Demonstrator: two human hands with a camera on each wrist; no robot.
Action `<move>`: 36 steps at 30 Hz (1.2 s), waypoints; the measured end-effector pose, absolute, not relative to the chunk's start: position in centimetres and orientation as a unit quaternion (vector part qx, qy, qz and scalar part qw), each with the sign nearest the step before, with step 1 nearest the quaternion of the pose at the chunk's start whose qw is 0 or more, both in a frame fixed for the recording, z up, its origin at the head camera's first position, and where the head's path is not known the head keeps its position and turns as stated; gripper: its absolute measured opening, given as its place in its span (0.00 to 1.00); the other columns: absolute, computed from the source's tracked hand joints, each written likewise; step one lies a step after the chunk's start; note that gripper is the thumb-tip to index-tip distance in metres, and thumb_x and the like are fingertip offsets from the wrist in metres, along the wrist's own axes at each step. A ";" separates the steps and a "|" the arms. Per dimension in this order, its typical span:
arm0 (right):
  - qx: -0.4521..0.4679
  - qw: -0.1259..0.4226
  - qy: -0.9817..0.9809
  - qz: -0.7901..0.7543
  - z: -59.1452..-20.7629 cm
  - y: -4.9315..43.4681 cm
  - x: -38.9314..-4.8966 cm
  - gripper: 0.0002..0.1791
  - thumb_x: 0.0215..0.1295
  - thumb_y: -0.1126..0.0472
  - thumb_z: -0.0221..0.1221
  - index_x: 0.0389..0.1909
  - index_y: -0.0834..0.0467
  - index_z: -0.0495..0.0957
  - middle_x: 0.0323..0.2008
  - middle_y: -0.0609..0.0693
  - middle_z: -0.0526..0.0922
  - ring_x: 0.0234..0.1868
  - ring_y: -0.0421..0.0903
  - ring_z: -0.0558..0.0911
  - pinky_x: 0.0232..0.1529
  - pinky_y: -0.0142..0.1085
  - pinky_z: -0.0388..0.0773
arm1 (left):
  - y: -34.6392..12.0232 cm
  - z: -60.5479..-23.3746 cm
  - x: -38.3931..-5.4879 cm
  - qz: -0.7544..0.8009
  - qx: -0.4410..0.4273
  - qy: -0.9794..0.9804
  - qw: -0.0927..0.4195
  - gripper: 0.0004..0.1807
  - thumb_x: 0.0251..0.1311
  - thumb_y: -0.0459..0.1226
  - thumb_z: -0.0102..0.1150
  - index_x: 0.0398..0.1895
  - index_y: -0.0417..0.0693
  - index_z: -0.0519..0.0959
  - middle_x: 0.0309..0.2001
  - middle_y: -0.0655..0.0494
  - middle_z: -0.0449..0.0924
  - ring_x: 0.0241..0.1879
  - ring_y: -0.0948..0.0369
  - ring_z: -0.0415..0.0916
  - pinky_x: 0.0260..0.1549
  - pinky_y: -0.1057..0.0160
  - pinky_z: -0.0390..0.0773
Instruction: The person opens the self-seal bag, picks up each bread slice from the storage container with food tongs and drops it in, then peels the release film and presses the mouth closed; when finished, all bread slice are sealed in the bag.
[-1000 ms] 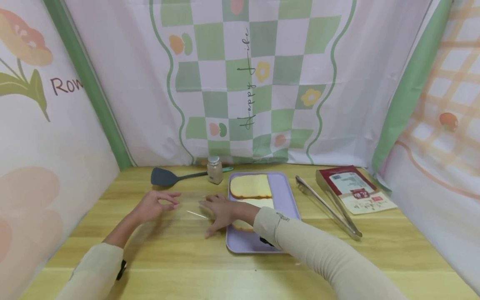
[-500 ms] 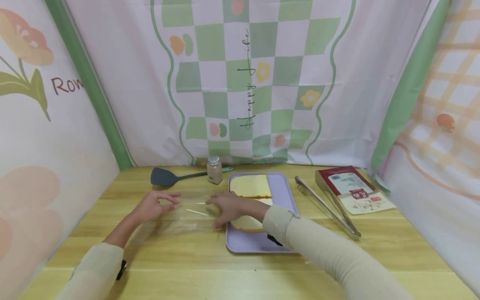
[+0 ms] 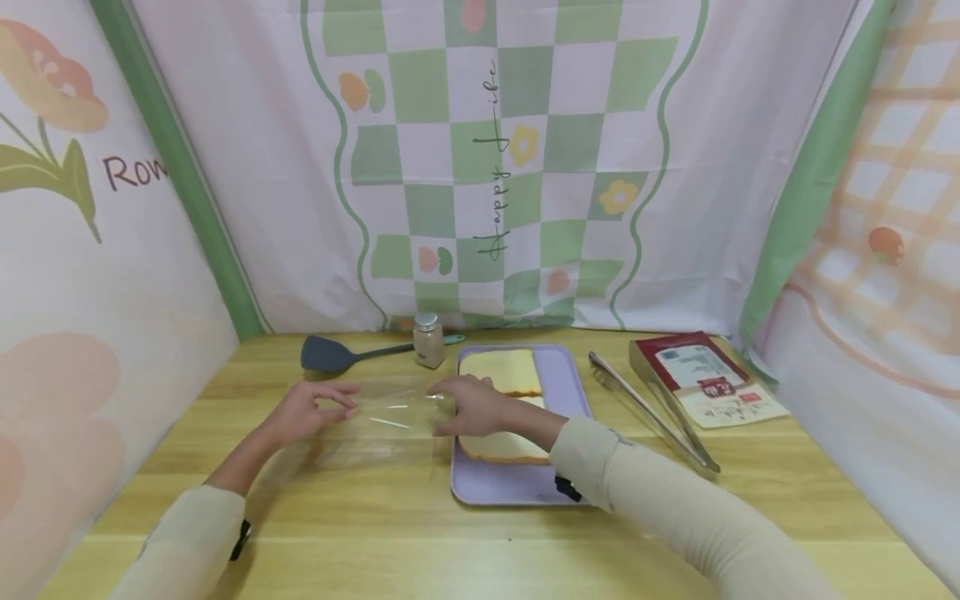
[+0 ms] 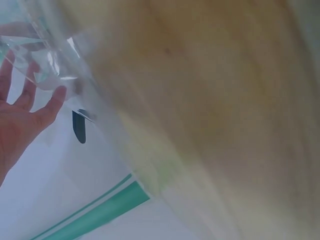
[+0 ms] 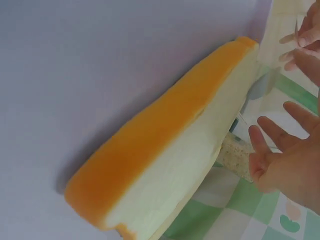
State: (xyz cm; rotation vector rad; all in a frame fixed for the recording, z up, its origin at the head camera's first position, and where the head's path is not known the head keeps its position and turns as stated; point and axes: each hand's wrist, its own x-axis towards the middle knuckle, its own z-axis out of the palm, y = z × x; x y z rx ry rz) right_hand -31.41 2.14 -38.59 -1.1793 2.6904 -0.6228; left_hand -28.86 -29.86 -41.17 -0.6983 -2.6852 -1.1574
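In the head view my left hand [image 3: 309,410] is left of the middle, thumb and fingertip closed on a clear plastic bag [image 3: 396,423]. The right wrist view also shows that left hand [image 5: 306,42] pinching the film. The bag spreads over the table toward my right hand [image 3: 476,406], which hovers at the tray's left side with its fingers apart. Those spread fingers show in the right wrist view too; whether they touch the bag's edge is hard to tell. Beneath lie two bread slices, a far slice [image 3: 498,371] and a partly hidden near slice [image 3: 498,448], on a purple tray [image 3: 510,485].
Behind the bag lie a dark spatula [image 3: 330,355] and a small jar [image 3: 429,343] of pale contents. Metal tongs [image 3: 652,410] and a red-and-cream food pouch [image 3: 712,379] lie right of the tray. A printed curtain [image 3: 420,150] closes the back of the wooden table [image 3: 337,533].
My right hand has moved right, from over the bag to the tray's left side, and more of the bag now shows flat. My left hand has stayed in place.
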 end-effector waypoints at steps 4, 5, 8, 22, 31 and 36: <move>-0.371 0.048 0.901 -0.219 -38.4 3.0 -31.1 0.34 0.59 0.50 0.69 0.64 0.57 0.74 0.59 0.51 0.80 0.59 0.55 0.77 0.53 0.61 0.67 | -29.9 -41.4 -28.9 -0.385 -0.231 -0.891 0.068 0.03 0.57 0.30 0.69 0.34 0.40 0.87 0.55 0.40 0.81 0.58 0.40 0.76 0.52 0.36 0.74; -0.368 0.046 0.902 -0.221 -38.4 3.3 -31.0 0.34 0.59 0.50 0.69 0.64 0.57 0.73 0.59 0.51 0.80 0.60 0.55 0.76 0.54 0.62 0.67 | -29.9 -41.4 -28.9 -0.385 -0.232 -0.891 0.069 0.03 0.56 0.30 0.69 0.34 0.40 0.87 0.55 0.40 0.81 0.57 0.40 0.76 0.52 0.35 0.74; -0.360 0.044 0.904 -0.228 -38.3 4.1 -30.7 0.33 0.59 0.51 0.68 0.65 0.57 0.73 0.62 0.53 0.78 0.61 0.56 0.76 0.56 0.64 0.67 | -29.9 -41.6 -29.0 -0.385 -0.234 -0.890 0.070 0.03 0.56 0.30 0.69 0.34 0.40 0.87 0.55 0.39 0.81 0.57 0.40 0.76 0.51 0.36 0.75; -0.344 0.043 0.880 -0.324 -38.3 8.2 -29.5 0.33 0.63 0.52 0.66 0.66 0.62 0.71 0.64 0.56 0.76 0.60 0.61 0.77 0.58 0.51 0.75 | -29.7 -41.5 -28.9 -0.376 -0.245 -0.890 0.078 0.04 0.56 0.29 0.69 0.34 0.39 0.86 0.54 0.38 0.81 0.55 0.39 0.78 0.45 0.40 0.80; -0.304 0.001 0.890 -0.340 -37.8 11.9 -28.4 0.29 0.63 0.53 0.67 0.62 0.59 0.75 0.61 0.56 0.78 0.56 0.61 0.79 0.55 0.53 0.77 | -29.7 -41.6 -29.3 -0.378 -0.253 -0.888 0.074 0.04 0.57 0.29 0.68 0.35 0.39 0.86 0.54 0.37 0.80 0.56 0.39 0.77 0.49 0.37 0.77; -0.284 -0.028 0.897 -0.338 -38.0 14.1 -28.2 0.26 0.63 0.55 0.67 0.60 0.60 0.76 0.60 0.60 0.78 0.53 0.63 0.79 0.52 0.54 0.78 | -29.7 -41.7 -29.1 -0.383 -0.251 -0.886 0.071 0.04 0.57 0.29 0.68 0.36 0.38 0.86 0.55 0.37 0.80 0.56 0.38 0.76 0.52 0.36 0.74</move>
